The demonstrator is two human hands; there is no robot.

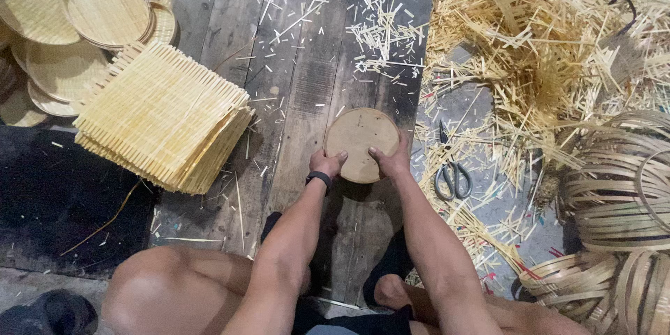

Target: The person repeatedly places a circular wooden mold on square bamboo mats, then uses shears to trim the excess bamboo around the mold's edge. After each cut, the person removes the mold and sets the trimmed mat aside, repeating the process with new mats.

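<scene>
A round wooden disc [359,138] lies on the dark plank floor [300,70] in front of me. My left hand [325,164], with a black band on its wrist, grips the disc's near left edge. At the near right edge my right hand [392,160] holds the same disc, thumb on top. Both arms reach forward between my bent knees.
A stack of square woven bamboo mats [164,115] sits to the left, with round woven trays [105,7] behind it. Scissors [452,176] lie right of the disc. Loose bamboo strips [544,42] pile up at the right, above coiled bamboo hoops [621,188].
</scene>
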